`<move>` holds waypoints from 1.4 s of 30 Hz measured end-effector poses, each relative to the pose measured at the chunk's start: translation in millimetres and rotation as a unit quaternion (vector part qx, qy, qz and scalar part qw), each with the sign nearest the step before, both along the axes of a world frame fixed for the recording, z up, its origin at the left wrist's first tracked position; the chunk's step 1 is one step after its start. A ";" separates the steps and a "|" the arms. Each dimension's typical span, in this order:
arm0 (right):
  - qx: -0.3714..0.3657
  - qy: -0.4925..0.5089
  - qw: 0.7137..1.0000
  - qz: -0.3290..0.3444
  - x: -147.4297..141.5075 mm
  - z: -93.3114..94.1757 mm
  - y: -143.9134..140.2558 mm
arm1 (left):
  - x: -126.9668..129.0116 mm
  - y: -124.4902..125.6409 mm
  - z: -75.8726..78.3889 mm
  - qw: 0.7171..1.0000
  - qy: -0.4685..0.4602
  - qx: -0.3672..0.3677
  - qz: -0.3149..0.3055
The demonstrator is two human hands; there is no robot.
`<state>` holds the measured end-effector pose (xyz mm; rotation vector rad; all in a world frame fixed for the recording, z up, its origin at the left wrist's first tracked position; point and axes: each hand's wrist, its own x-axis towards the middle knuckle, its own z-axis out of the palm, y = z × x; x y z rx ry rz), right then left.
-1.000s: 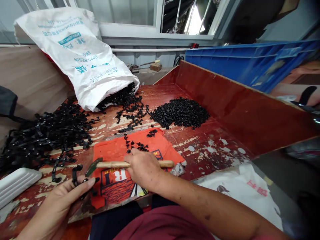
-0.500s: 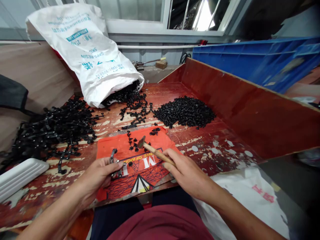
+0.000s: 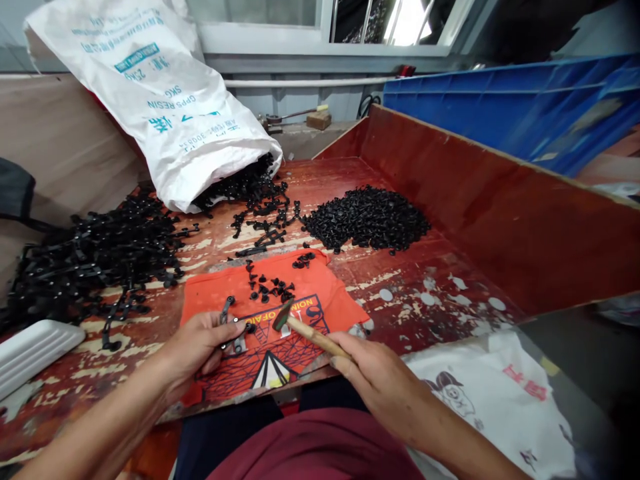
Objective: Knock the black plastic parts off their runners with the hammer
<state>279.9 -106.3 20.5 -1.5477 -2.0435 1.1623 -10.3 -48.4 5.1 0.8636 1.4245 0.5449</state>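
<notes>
We are using the orange cloth (image 3: 210, 293) as landmark. Over its left part, we are seeing the left hand (image 3: 203, 343) pinching a black strip (image 3: 227, 307) between thumb and fingers. By its near right edge, the right hand (image 3: 367, 367) is gripping a hammer (image 3: 313, 335), head pointing over the cloth. We are noting black studs (image 3: 275, 291) lying across its far half, a heap (image 3: 367, 217) sitting beyond.

the left hand (image 3: 203, 343) is held pinched, its thumb (image 3: 231, 332) extended; the right hand (image 3: 373, 370) is curled in a grip; both forearms (image 3: 117, 403) are angled inward.
</notes>
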 end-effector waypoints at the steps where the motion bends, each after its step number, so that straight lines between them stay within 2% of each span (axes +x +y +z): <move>1: 0.004 0.000 1.000 0.003 -1.0 1.8 0.8 | 0.5 -0.1 -0.6 1.000 0.002 0.003 0.003; 7: 0.029 -0.010 1.000 0.003 -13.9 7.9 7.5 | 5.6 2.1 3.9 1.000 -0.008 0.005 0.026; 15: 0.015 -0.019 1.000 -0.007 -12.8 -9.0 7.7 | 3.1 -0.8 14.2 0.998 -0.050 0.012 0.041; 25: 0.011 -0.023 1.000 -0.005 -10.4 -8.7 8.5 | 3.7 -0.5 11.6 0.998 -0.051 -0.008 0.019; 32: 0.010 -0.019 1.000 -0.011 -9.5 -12.6 7.5 | -3.2 3.4 1.7 1.000 -0.028 -0.002 -0.007; 42: 0.017 -0.012 1.000 -0.009 -8.8 -12.1 9.9 | -13.5 0.1 -5.3 0.997 -0.066 -0.004 0.028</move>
